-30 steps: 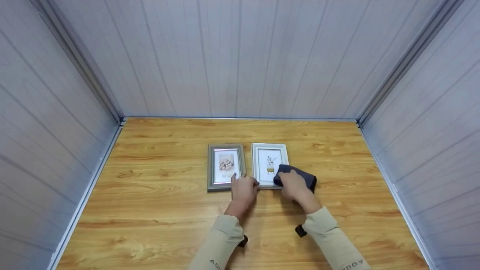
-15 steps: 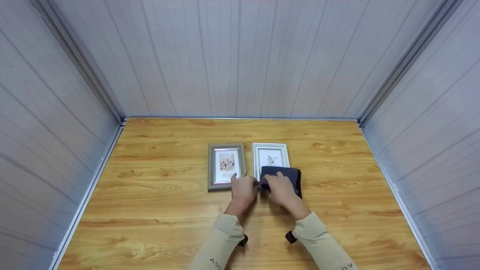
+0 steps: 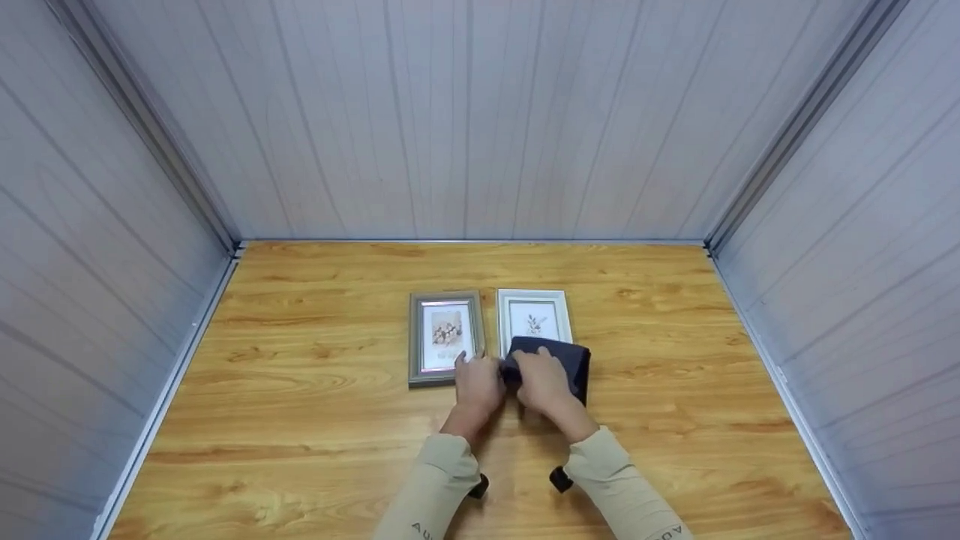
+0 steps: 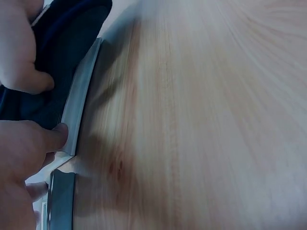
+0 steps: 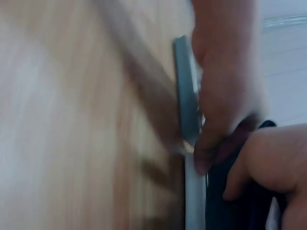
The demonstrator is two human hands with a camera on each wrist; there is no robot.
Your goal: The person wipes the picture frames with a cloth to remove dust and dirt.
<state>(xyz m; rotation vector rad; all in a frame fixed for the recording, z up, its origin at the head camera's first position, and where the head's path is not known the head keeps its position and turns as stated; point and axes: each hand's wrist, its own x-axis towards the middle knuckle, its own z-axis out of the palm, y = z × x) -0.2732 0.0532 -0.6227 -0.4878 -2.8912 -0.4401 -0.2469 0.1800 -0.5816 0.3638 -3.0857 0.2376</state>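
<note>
1. Cloth, dark navy, has slid left since 1.0 s ago: then at the near-right corner of the white frame, now across its near half, right up to the left hand. Print's lower part now covered; leafy sprig shows above.
2. Right hand moved with it, fingers bent, gripping the cloth. Gap between the hands is mostly gone.
3. Left hand stayed put: pinches the white frame's near-left corner, thumb on the near edge.
4. Both frames lie flat, same relative spots as before. Grey frame sits just left, narrow gap between.
5. Obstruction: left-hand fingers overlap the grey frame's near-right corner; can't tell if touching.
6. Around: wood-grain surface, pale panel walls behind and both sides. Beige sleeves, black block by the right cuff.
</note>
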